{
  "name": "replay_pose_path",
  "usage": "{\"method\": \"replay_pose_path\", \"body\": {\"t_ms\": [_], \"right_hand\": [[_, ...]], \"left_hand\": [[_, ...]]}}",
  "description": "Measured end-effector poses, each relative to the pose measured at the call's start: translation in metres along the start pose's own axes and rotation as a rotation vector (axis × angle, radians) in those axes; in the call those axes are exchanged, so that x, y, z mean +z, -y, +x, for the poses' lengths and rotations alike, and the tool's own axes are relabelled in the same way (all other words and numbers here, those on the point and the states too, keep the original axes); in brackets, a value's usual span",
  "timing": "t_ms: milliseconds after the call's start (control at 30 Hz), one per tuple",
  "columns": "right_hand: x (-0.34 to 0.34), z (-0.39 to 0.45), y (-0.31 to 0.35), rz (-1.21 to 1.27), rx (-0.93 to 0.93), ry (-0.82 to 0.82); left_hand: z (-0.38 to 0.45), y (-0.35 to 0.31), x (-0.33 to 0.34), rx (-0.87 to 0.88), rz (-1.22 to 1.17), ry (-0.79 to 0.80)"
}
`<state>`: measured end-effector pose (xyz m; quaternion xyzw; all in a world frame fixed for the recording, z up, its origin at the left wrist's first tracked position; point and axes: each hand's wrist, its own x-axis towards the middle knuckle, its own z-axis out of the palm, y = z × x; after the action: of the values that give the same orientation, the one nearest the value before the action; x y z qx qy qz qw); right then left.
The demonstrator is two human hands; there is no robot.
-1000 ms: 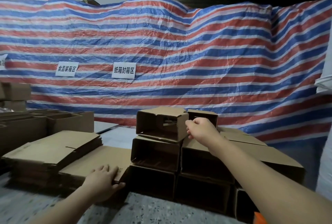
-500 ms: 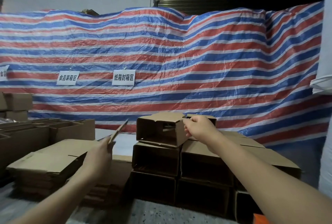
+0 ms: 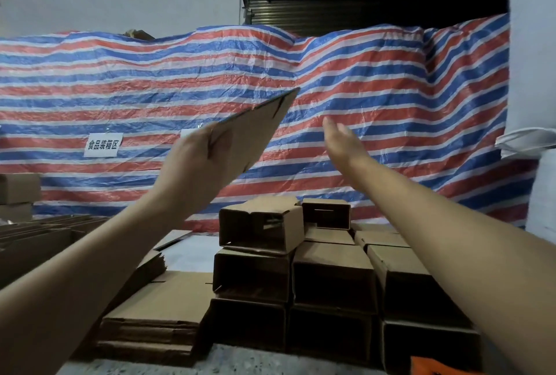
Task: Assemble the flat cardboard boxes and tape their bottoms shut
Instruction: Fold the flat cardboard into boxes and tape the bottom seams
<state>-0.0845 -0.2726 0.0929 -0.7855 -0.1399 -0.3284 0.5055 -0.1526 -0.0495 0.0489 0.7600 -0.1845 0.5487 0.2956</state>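
The flat box (image 3: 249,130) is now lifted off the stack of flat boxes (image 3: 159,308) and hangs in the air at eleven o'clock, gripped by the left hand (image 3: 192,164). The right hand (image 3: 340,141) has left the assembled boxes (image 3: 261,224) and reaches toward it, fingers straight and loosely together. Opening it probably comes next.

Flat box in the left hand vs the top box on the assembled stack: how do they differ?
The flat box is folded flat; the top box on the stack is opened into a tube with its open end facing the camera. The flat box is held up in the air, tilted, in the left hand; the top box rests on other boxes, untouched. The right hand is open, holding nothing. Both are plain brown cardboard.
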Motion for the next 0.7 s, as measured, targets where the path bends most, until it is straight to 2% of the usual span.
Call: {"method": "replay_pose_path", "body": {"t_ms": [133, 267, 367, 500, 567, 700], "right_hand": [[-0.029, 0.009, 0.018, 0.135, -0.083, -0.2], [-0.054, 0.011, 0.014, 0.188, -0.105, -0.151], [-0.069, 0.004, 0.003, 0.219, -0.13, -0.182], [-0.074, -0.01, -0.005, 0.246, 0.043, -0.233], [-0.073, -0.02, -0.013, 0.262, 0.156, -0.27], [-0.071, -0.05, -0.042, 0.263, 0.295, -0.211]], "left_hand": [[0.003, -0.027, -0.012, -0.087, -0.283, 0.113], [0.004, -0.036, -0.014, -0.195, -0.518, 0.249], [0.005, -0.031, -0.014, -0.328, -0.662, 0.331], [0.009, -0.023, -0.001, -0.475, -0.853, 0.335], [0.009, -0.02, 0.01, -0.569, -0.883, 0.312], [-0.014, -0.017, 0.032, -0.627, -0.872, 0.284]]}}
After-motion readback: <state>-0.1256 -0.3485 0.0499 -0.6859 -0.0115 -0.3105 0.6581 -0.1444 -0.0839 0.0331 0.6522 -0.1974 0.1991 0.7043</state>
